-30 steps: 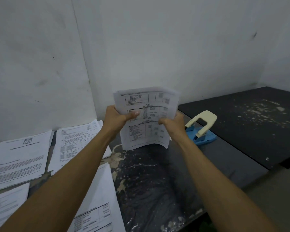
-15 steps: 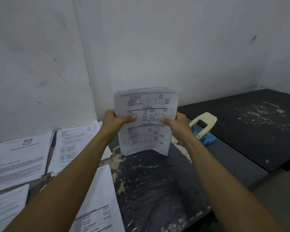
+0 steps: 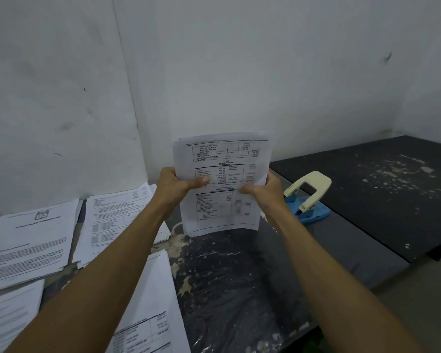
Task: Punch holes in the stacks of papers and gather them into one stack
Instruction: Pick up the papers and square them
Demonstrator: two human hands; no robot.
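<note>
above table [image 3: 239,289], both hands pinch upright paper stack [image 3: 223,184]; fingers behind hidden.

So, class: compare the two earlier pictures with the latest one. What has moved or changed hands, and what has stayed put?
Little changed. Both hands, left hand and right hand, keep gripping the held stack of papers upright, its lower edge at the dark table; across the pictures it sank slightly toward the table. Nothing was let go. The hole punch and the paper stacks on the left stayed put.
</note>
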